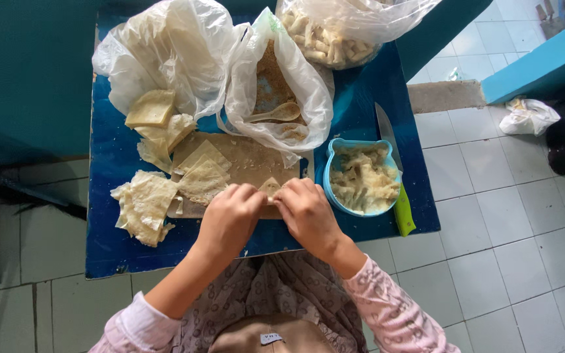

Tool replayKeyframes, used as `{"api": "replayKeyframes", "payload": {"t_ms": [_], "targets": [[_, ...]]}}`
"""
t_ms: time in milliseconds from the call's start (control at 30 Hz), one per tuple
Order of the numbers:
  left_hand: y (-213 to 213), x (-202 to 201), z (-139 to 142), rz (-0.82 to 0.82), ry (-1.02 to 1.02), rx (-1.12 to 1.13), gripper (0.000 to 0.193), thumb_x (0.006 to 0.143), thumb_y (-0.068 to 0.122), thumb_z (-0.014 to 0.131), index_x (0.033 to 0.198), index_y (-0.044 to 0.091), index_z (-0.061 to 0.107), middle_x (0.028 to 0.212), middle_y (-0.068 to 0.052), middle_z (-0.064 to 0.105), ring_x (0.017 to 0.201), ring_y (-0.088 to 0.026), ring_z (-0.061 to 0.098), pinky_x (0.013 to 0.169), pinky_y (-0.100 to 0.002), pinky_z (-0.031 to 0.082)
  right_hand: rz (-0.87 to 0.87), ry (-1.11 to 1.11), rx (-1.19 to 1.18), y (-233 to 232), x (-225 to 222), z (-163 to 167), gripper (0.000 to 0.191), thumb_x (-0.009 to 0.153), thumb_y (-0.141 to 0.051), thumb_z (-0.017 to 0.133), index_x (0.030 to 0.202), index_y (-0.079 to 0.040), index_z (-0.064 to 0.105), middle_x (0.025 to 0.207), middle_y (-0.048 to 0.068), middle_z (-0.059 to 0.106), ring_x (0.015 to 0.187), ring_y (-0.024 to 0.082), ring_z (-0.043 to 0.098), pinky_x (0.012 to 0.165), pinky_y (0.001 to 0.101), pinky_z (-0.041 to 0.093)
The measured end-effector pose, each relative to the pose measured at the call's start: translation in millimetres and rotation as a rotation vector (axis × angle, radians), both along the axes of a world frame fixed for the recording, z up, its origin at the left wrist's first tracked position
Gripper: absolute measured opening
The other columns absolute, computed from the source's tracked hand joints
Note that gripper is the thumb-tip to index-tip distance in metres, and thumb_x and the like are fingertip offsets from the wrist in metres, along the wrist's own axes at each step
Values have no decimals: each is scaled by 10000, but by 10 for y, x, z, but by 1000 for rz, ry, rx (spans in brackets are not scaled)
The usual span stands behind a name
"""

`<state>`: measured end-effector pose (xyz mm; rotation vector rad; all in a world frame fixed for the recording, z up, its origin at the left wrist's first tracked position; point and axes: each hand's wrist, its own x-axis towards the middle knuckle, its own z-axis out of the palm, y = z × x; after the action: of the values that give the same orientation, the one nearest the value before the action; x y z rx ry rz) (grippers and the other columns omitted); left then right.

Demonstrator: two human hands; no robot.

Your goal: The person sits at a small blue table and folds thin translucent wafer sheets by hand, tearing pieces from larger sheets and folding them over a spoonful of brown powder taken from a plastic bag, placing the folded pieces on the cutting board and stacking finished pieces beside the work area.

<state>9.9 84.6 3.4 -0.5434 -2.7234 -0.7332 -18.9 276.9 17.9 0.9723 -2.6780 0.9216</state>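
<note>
Carefully pinch small wrapper piece (270, 187) with left hand (230, 219) and right hand (307, 214) both grasping it, folding edges evenly over wooden board (256, 160) beside blue bowl (332, 163).

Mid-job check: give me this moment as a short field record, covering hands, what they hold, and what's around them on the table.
left hand: pinching one side of the small wrapper piece
right hand: pinching its other side
work surface: brown board on blue table
left of hands: wrapper sheets, loose and stacked
right of hands: light blue bowl of pale filling
beside bowl: knife with green handle
far side: open plastic bags, one with a spoon
</note>
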Motion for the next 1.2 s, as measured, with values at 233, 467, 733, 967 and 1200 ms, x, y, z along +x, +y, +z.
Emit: {"api": "replayKeyframes", "payload": {"t_ms": [233, 467, 733, 967, 1200], "targets": [[-56, 82, -21, -26, 63, -88, 187, 872, 174, 670, 1051, 122, 662, 1025, -40, 643, 1002, -244, 620, 866, -400, 471, 9, 155, 47, 3, 60, -16, 114, 899, -84, 707, 1009, -63, 683, 1077, 76, 659, 1050, 279, 618, 898, 416, 446], [113, 345, -92, 51, 197, -384, 416, 897, 171, 604, 1285, 28, 649, 1267, -91, 641, 1189, -239, 583, 1013, -385, 435, -111, 354, 345, -64, 415, -52, 350, 890, -126, 633, 1216, -4, 673, 1205, 107, 628, 1116, 268, 577, 961, 426, 439], [257, 143, -173, 290, 116, -519, 583, 934, 154, 513, 1512, 79, 503, 1658, -93, 348, 1545, -261, 255, 1248, -467, 170, -338, 406, 666, -297, 244, -74, 543, 879, -124, 596, 1413, -28, 584, 1430, 124, 538, 1273, 266, 506, 1041, 427, 401], [87, 85, -75, 326, 147, -434, 678, 924, 40, 539, 1592, 112, 444, 1694, -78, 312, 1570, -283, 193, 1268, -488, 82, -222, 308, 442, -159, 233, -82, 534, 849, -68, 612, 1382, -26, 599, 1457, 133, 534, 1388, 307, 458, 1158, 494, 337], [-514, 266, -237, 615, 99, -64, 671, 942, 25, 594, 1593, 39, 430, 1667, -142, 368, 1588, -354, 241, 1288, -517, 128, -200, 383, 404, -284, -60, -53, 336, 870, -138, 675, 1190, -37, 679, 1356, 130, 591, 1351, 317, 494, 1147, 506, 354]]}}
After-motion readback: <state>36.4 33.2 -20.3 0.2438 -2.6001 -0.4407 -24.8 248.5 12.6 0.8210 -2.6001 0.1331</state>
